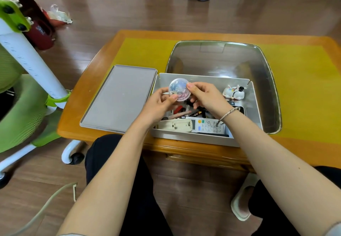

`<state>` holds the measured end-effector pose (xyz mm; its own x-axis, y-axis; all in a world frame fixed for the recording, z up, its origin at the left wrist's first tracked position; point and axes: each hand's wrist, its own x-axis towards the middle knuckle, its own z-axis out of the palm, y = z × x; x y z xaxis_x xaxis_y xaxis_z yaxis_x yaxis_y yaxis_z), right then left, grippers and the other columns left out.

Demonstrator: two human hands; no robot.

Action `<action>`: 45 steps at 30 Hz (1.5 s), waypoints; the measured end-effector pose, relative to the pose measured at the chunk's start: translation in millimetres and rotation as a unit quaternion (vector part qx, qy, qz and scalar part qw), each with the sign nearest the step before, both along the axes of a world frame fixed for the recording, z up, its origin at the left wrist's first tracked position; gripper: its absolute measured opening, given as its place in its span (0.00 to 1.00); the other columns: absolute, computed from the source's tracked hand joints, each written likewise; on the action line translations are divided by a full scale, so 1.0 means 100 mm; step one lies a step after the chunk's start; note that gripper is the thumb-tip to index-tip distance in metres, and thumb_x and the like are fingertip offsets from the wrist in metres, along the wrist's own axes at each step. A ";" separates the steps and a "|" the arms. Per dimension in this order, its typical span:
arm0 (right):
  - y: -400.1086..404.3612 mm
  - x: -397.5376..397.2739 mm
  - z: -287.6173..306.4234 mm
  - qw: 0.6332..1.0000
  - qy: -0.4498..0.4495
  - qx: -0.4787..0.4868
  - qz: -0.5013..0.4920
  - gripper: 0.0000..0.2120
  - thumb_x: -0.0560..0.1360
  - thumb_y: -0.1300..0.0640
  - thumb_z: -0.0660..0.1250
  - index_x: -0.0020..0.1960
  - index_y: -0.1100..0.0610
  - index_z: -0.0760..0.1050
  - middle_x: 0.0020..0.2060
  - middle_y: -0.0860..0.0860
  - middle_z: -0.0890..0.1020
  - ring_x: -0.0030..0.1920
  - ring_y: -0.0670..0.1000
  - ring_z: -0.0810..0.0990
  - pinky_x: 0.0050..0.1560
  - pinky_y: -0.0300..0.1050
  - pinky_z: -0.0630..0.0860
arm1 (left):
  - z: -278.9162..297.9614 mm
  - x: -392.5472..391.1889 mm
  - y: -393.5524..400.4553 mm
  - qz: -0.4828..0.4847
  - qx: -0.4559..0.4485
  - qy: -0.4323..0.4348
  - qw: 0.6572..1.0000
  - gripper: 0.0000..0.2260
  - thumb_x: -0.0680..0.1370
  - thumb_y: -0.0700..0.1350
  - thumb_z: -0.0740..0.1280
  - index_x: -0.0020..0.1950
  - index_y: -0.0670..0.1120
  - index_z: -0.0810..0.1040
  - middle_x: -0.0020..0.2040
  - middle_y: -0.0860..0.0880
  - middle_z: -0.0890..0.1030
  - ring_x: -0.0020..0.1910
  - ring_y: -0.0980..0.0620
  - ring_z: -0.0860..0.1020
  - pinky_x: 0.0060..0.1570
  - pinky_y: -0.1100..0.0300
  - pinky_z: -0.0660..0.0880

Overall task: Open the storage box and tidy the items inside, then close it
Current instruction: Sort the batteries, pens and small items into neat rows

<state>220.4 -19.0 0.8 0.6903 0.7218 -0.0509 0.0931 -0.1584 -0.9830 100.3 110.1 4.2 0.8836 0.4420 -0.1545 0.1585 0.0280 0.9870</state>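
A low orange-brown wooden table (184,34) with a yellow inlaid top is carrying an open grey rectangular plastic storage box (193,138), which is sitting at the table's near edge, directly in front of the seated person. Behind the box, and touching its far wall, a large rounded metal tray (267,80) is lying on the yellow surface. Just left of the box, its flat grey rectangular lid (118,97) is resting upside down on the table, one long edge close against the box's left wall.

Inside the box, a white remote control with coloured buttons (208,125) is lying along the near wall, beside a second white remote turned face down (177,125). A jumble of small dark and red items (186,111), too cluttered to identify, is filling the middle of the box. In the box's far right corner, a pair of small white cat figurines (233,92) is standing against the wall.

Above the left half of the box, both hands are holding up a small round clear plastic container (179,91) with something pink inside. The left hand (156,104) is pinching its lower left edge between thumb and curled fingers. The right hand (206,97), a silver bangle (227,115) on its wrist, is pinching the container's right rim with thumb and fingertips.
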 end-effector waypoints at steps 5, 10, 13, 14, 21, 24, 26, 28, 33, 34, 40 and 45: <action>0.07 -0.01 0.01 1.000 0.016 0.000 -0.002 0.10 0.78 0.48 0.63 0.50 0.53 0.79 0.36 0.49 0.83 0.37 0.48 0.80 0.31 0.40 0.78 | 0.04 0.00 0.08 -0.016 0.020 0.027 0.999 0.13 0.77 0.42 0.68 0.60 0.45 0.71 0.47 0.46 0.81 0.45 0.53 0.82 0.49 0.59 0.80; 0.14 0.00 0.00 0.998 0.001 -0.051 -0.028 0.18 0.77 0.45 0.63 0.50 0.60 0.80 0.33 0.55 0.79 0.29 0.53 0.77 0.39 0.52 0.77 | 0.04 0.04 0.23 -0.071 0.329 0.093 0.937 0.36 0.70 0.45 0.76 0.73 0.51 0.63 0.67 0.51 0.71 0.58 0.52 0.75 0.58 0.56 0.73; 0.20 -0.01 0.03 0.996 -0.032 -0.078 -0.025 0.19 0.76 0.44 0.64 0.49 0.60 0.80 0.31 0.54 0.79 0.28 0.51 0.76 0.37 0.48 0.77 | 0.04 0.09 0.25 -0.114 0.463 0.030 0.879 0.39 0.70 0.44 0.76 0.75 0.54 0.60 0.69 0.50 0.67 0.66 0.52 0.66 0.63 0.60 0.65; 0.23 -0.02 0.05 0.995 -0.043 -0.084 -0.022 0.18 0.76 0.44 0.64 0.49 0.60 0.81 0.32 0.55 0.79 0.28 0.50 0.76 0.37 0.48 0.77 | 0.03 0.11 0.27 -0.122 0.496 0.022 0.859 0.36 0.70 0.45 0.75 0.74 0.53 0.62 0.68 0.50 0.69 0.65 0.51 0.66 0.61 0.59 0.65; 0.24 0.00 0.03 0.987 -0.111 -0.114 -0.016 0.14 0.78 0.53 0.64 0.59 0.60 0.77 0.51 0.53 0.81 0.50 0.49 0.79 0.54 0.44 0.75 | 0.07 0.18 0.64 -0.038 0.433 0.037 0.900 0.31 0.69 0.44 0.77 0.68 0.46 0.68 0.63 0.48 0.72 0.55 0.53 0.74 0.53 0.61 0.72; 0.30 -0.06 -0.07 0.963 -0.184 -0.191 0.049 0.16 0.78 0.56 0.64 0.64 0.59 0.74 0.58 0.53 0.79 0.56 0.49 0.78 0.59 0.44 0.73 | 0.08 0.17 0.73 -0.038 0.310 0.004 0.950 0.28 0.70 0.36 0.75 0.65 0.48 0.68 0.61 0.48 0.74 0.56 0.52 0.76 0.49 0.62 0.77; 0.39 -0.09 -0.12 0.947 -0.221 -0.218 0.077 0.19 0.78 0.55 0.64 0.67 0.57 0.71 0.62 0.53 0.77 0.59 0.51 0.77 0.60 0.45 0.72 | 0.09 0.16 0.77 -0.048 0.270 -0.013 0.962 0.26 0.71 0.34 0.73 0.62 0.50 0.67 0.59 0.49 0.74 0.56 0.53 0.78 0.47 0.65 0.78; 0.51 -0.10 -0.16 0.927 -0.261 -0.246 0.107 0.23 0.77 0.54 0.64 0.71 0.58 0.66 0.67 0.55 0.73 0.64 0.53 0.73 0.63 0.45 0.68 | 0.10 0.16 0.79 -0.049 0.259 -0.011 0.965 0.26 0.71 0.35 0.73 0.62 0.50 0.66 0.59 0.49 0.74 0.54 0.54 0.78 0.46 0.66 0.77; 0.72 -0.08 -0.27 0.883 -0.276 -0.334 0.181 0.29 0.77 0.47 0.62 0.73 0.60 0.61 0.67 0.60 0.71 0.65 0.58 0.71 0.63 0.46 0.68 | 0.12 0.20 0.83 -0.041 0.318 0.010 0.947 0.28 0.70 0.38 0.75 0.66 0.45 0.68 0.63 0.47 0.73 0.57 0.52 0.76 0.51 0.63 0.77; 0.74 -0.08 -0.28 0.876 -0.276 -0.347 0.187 0.28 0.77 0.46 0.62 0.71 0.60 0.63 0.66 0.60 0.71 0.64 0.58 0.72 0.62 0.47 0.69 | 0.12 0.21 0.84 -0.043 0.356 0.019 0.933 0.28 0.70 0.39 0.76 0.67 0.45 0.68 0.63 0.46 0.73 0.59 0.50 0.74 0.55 0.59 0.75; 0.64 -0.11 -0.34 0.878 -0.264 -0.345 0.199 0.28 0.77 0.47 0.63 0.72 0.59 0.64 0.68 0.58 0.68 0.66 0.57 0.70 0.64 0.46 0.66 | 0.08 0.38 0.81 -0.062 0.535 0.089 0.838 0.32 0.70 0.49 0.75 0.71 0.52 0.68 0.65 0.46 0.69 0.66 0.45 0.63 0.63 0.52 0.62; 0.54 -0.12 -0.30 0.880 -0.250 -0.335 0.226 0.26 0.77 0.50 0.63 0.72 0.59 0.64 0.65 0.57 0.74 0.62 0.55 0.73 0.60 0.43 0.69 | -0.03 0.58 0.73 -0.146 0.646 0.145 0.735 0.32 0.72 0.53 0.73 0.73 0.51 0.65 0.68 0.45 0.68 0.66 0.43 0.63 0.60 0.50 0.61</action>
